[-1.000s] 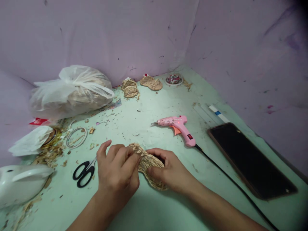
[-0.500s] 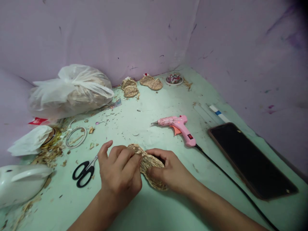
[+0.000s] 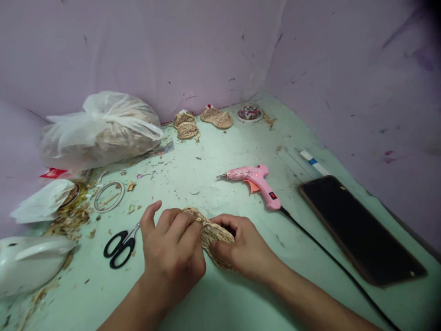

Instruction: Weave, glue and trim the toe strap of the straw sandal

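Note:
Between my hands is a woven straw piece (image 3: 217, 236), tan and shaped like a small slipper sole, held just above the green table. My left hand (image 3: 173, 250) is curled over its left end, with the little finger sticking up; the fingertips are partly hidden. My right hand (image 3: 243, 246) grips the right end, thumb on top and fingers behind the far edge. To the left of my left hand lie black-handled scissors (image 3: 121, 246). A pink glue gun (image 3: 253, 179) rests on its side beyond my right hand, a small light showing on it.
A dark phone (image 3: 361, 230) lies at the right, beside the glue gun's black cord (image 3: 330, 259). A tied plastic bag (image 3: 106, 131), a tape ring (image 3: 109, 196) and a white bird-shaped object (image 3: 34, 264) are leftward. Small woven slippers (image 3: 217, 118) and a bead dish (image 3: 250, 112) sit at the back.
The woven straw piece has tipped slightly between my hands, and my left hand has turned a little. Everything else stays where it was.

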`<state>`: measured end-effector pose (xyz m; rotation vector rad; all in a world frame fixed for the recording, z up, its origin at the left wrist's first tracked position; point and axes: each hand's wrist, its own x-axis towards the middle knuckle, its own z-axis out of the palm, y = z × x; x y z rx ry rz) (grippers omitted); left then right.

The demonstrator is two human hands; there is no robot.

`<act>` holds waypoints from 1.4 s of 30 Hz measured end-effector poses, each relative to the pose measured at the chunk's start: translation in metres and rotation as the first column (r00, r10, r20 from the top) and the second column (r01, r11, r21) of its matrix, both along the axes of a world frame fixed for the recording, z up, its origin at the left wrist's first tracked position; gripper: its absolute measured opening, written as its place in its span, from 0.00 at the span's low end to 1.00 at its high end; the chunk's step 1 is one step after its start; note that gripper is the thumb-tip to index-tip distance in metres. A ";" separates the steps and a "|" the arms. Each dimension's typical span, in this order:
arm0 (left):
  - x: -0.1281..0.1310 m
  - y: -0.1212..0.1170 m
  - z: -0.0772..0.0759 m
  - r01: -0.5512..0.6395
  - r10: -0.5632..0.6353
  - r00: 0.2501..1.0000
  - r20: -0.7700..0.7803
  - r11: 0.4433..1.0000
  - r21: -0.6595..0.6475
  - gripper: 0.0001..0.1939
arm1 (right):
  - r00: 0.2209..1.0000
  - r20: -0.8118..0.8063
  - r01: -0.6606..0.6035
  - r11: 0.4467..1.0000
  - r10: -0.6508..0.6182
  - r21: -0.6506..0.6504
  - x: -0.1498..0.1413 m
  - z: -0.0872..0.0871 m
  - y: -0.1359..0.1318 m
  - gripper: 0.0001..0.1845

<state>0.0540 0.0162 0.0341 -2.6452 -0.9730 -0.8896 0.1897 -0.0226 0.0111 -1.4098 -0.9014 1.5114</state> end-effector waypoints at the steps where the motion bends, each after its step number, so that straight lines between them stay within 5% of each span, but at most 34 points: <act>1: 0.000 0.000 0.000 0.002 -0.002 1.000 0.002 1.000 -0.001 0.07 | 1.000 0.002 0.001 1.000 -0.001 0.003 0.000 0.000 0.000 0.18; 19: -0.002 0.002 0.000 -0.007 0.006 1.000 -0.019 0.999 -0.051 0.06 | 0.995 -0.094 0.035 0.998 -0.039 -0.048 0.001 0.000 0.002 0.16; 26: -0.010 0.011 0.009 0.023 -0.046 0.993 -0.106 0.978 -0.206 0.19 | 0.957 -0.251 0.106 0.982 -0.144 -0.158 0.006 0.001 0.007 0.14; 29: -0.014 0.011 0.012 0.016 -0.019 1.000 -0.016 0.987 -0.162 0.20 | 0.942 -0.289 0.125 0.977 -0.171 -0.170 0.009 -0.001 0.006 0.15; 33: -0.024 0.013 0.020 -0.106 0.134 0.972 0.193 0.983 -0.152 0.05 | 0.906 -0.364 0.157 0.970 -0.217 -0.188 0.012 -0.003 0.004 0.17; 35: -0.029 0.017 0.024 -0.173 0.221 0.966 0.133 0.938 -0.300 0.03 | 0.896 -0.378 0.179 0.968 -0.235 -0.178 0.013 -0.004 0.003 0.18; 37: -0.034 0.020 0.024 -0.250 0.238 0.967 -0.089 0.825 -0.507 0.05 | 0.891 -0.378 0.203 0.966 -0.251 -0.162 0.012 -0.004 0.003 0.18; 40: -0.034 0.021 0.017 -0.328 0.105 0.936 -0.336 0.607 -0.724 0.06 | 0.891 -0.376 0.215 0.966 -0.254 -0.141 0.011 -0.005 0.003 0.18; 42: -0.031 0.020 0.011 -0.295 0.048 0.946 -0.320 0.530 -0.795 0.06 | 0.894 -0.373 0.215 0.967 -0.250 -0.133 0.010 -0.005 0.004 0.18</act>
